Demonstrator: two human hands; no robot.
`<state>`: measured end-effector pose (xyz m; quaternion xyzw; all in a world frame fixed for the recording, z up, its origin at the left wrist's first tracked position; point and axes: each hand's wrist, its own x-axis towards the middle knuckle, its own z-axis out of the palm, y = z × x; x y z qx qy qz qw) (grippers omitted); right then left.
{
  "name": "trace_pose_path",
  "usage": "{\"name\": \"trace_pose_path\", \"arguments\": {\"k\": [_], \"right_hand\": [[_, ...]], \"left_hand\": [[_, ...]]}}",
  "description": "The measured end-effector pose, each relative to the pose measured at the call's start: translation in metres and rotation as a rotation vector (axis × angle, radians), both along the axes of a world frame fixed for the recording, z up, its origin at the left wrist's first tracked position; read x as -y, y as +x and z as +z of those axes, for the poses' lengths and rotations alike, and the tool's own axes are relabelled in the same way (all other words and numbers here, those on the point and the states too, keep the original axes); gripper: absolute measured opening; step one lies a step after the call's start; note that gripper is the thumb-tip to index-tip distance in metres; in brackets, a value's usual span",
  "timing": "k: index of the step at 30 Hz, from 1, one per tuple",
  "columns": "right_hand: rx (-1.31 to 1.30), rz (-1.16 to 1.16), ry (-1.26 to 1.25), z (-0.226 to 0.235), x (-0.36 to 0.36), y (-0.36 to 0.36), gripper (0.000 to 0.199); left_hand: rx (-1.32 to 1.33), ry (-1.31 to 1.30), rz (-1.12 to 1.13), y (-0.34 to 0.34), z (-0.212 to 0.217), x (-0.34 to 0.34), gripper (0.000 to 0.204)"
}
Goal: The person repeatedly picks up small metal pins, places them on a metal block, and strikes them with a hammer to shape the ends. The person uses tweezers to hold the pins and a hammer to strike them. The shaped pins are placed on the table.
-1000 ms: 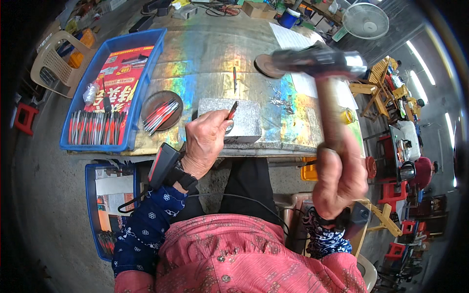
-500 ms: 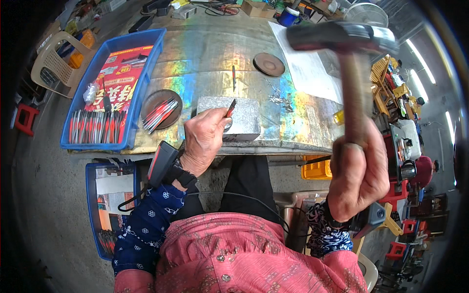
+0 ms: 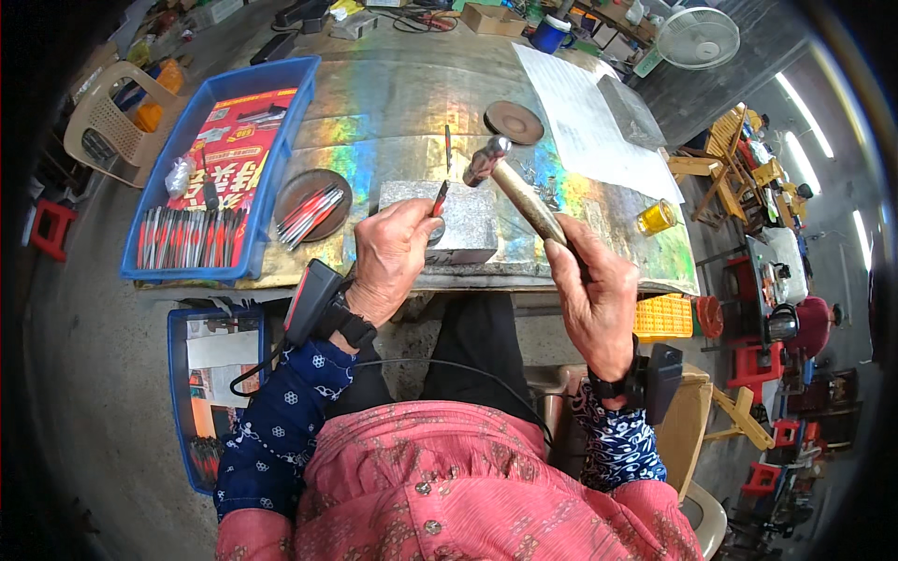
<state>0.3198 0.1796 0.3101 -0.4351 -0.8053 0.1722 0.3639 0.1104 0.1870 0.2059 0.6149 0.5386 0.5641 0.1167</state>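
My left hand (image 3: 391,257) is closed round a slim red-and-black pointed tool (image 3: 441,198), its dark tip sticking up past my fingers. It holds the tool over a grey metal block (image 3: 472,224) at the table's near edge. In my right hand (image 3: 596,290) is the wooden handle of a hammer (image 3: 527,202). The hammer's head hangs above the block's far right corner, apart from the tool. Beyond the block lies another slim dark tool (image 3: 448,148). Left of my left hand, a round brown dish (image 3: 339,220) carries several red-and-silver slim tools.
A blue tray (image 3: 251,257) at the left holds a row of similar slim tools. Small metal pieces (image 3: 544,190) lie scattered right of the block. Farther off are a round brown disc (image 3: 514,122), a white sheet (image 3: 585,122) and a yellow jar (image 3: 657,217).
My right hand has swung the hammer down and to the left, from raised at the right to above the block. My left hand and its tool have barely moved.
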Motion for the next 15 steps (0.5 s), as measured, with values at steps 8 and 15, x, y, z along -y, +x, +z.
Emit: {"name": "trace_pose_path", "arguments": {"k": [8, 15], "right_hand": [[0.152, -0.105, 0.192, -0.051, -0.015, 0.002, 0.025], [0.259, -0.197, 0.263, -0.087, -0.022, -0.007, 0.032]], "left_hand": [[0.708, -0.204, -0.266, -0.031, 0.010, 0.001, 0.016], [0.928, -0.246, -0.247, -0.061, 0.008, 0.015, 0.017]]}}
